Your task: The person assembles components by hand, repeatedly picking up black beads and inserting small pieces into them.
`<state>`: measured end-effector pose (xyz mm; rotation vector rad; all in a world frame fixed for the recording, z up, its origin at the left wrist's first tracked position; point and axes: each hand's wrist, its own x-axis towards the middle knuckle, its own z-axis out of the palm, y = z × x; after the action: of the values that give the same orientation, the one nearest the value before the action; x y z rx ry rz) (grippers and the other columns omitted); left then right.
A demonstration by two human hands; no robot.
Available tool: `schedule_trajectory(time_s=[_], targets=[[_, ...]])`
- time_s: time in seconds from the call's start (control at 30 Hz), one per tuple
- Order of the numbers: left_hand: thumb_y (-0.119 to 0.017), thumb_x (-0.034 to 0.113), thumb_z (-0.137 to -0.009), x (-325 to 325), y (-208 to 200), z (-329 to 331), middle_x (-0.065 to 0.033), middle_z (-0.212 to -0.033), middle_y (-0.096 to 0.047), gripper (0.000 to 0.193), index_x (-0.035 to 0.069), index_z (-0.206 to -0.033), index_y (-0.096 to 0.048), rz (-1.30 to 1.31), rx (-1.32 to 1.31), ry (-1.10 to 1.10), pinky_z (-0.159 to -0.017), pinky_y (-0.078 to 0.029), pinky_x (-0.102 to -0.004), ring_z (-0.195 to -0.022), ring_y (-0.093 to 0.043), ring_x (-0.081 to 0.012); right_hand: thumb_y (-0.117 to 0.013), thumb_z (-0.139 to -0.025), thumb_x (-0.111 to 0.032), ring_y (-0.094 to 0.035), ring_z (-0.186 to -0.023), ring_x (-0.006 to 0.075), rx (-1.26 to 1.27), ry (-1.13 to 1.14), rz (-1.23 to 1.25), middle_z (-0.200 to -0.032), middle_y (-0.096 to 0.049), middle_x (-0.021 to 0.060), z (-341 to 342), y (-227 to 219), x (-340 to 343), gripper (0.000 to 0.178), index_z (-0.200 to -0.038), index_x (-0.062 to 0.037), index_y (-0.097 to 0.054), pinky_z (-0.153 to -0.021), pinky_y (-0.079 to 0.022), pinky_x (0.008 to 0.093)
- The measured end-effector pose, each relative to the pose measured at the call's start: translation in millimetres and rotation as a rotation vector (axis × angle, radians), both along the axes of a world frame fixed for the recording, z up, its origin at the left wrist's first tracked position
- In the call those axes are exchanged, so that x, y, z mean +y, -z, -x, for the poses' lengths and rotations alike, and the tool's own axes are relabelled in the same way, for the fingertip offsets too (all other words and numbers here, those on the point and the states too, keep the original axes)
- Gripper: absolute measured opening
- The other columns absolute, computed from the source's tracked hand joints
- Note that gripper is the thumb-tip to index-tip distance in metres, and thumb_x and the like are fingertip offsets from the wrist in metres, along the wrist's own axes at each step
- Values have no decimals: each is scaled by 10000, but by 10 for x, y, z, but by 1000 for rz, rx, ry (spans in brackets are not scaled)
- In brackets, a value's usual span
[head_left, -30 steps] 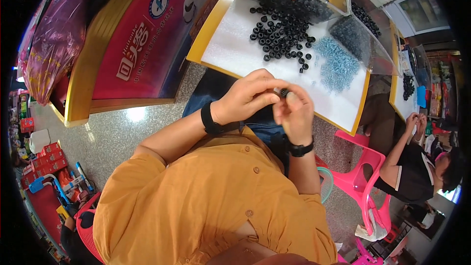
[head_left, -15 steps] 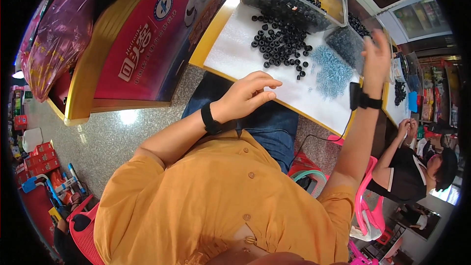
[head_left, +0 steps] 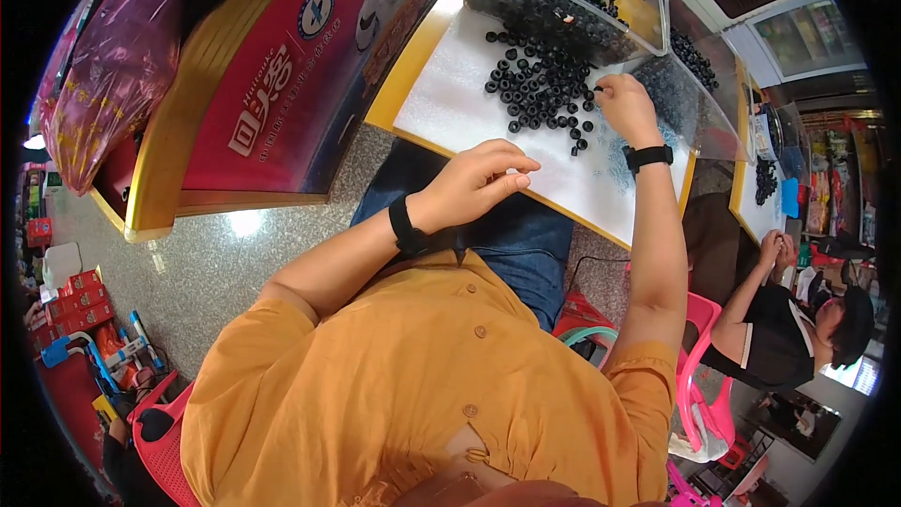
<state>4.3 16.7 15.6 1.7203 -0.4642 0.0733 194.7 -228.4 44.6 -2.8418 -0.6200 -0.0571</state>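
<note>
The right hand is hovering low at the right edge of a pile of black beads, its thumb and fingers bunching together; whether they are grasping a bead, I cannot tell. The left hand is hanging above the lap, just off the table's near edge, thumb and fingers curving loosely apart and showing nothing between them. The beads are lying loose on a white tabletop with a yellow rim.

Just to the right, pale blue beads are spreading out, the right hand and wrist covering part of them. At the far side a clear box full of black beads is standing right against the pile, blocking that side. A second clear box is standing to the right, beyond the right hand.

On the left a red counter panel is slanting past the table, with a purple plastic bag bulging at its far left. On the right a pink chair is standing near the right forearm, and another person is sitting farther right.
</note>
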Motion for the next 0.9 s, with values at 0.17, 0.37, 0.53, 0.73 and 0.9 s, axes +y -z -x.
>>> schedule_trajectory(time_s=[0.17, 0.37, 0.53, 0.73, 0.9], targets=[[-639, 215, -955, 22, 23, -12, -52, -956, -665, 260, 47, -1150, -681, 170, 205, -12, -694, -501, -266, -796, -605, -138, -676, -868, -147, -638, -824, 214, 54, -82, -457, -929, -665, 107, 462, -174, 181, 202, -1018, -12, -667, -746, -519, 326], [-626, 233, -979, 4, -41, -18, -6, -861, -628, 297, 18, -1182, -653, 637, 756, 192, -550, -425, -212, -654, -513, -54, -711, -856, -53, -583, -1015, 136, 413, -252, -998, -1171, -598, 74, 1515, 34, 441, 232, -1080, -46, -651, -807, -479, 260], [-630, 234, -978, 8, -19, 3, 9, -739, -580, 269, 30, -1148, -670, 738, 849, 309, -529, -392, -212, -608, -492, -56, -745, -853, -55, -581, -1007, 142, 433, -203, -1325, -1189, -582, 88, 1716, 288, 480, 269, -1100, -20, -642, -811, -484, 253], [-714, 229, -921, -10, 16, 21, 25, -758, -609, 264, 18, -1079, -697, 766, 881, 330, -516, -419, -195, -594, -521, -49, -742, -856, -49, -574, -987, 130, 410, -249, -1294, -1181, -577, 77, 1803, 330, 474, 271, -1109, -17, -648, -818, -491, 248], [-730, 209, -906, -13, 17, 37, 22, -780, -623, 272, 18, -1097, -699, 788, 935, 363, -522, -414, -196, -598, -519, -47, -737, -867, -76, -595, -955, 133, 297, -210, -1188, -1160, -599, 78, 1891, 303, 460, 259, -1106, -13, -662, -804, -498, 243]])
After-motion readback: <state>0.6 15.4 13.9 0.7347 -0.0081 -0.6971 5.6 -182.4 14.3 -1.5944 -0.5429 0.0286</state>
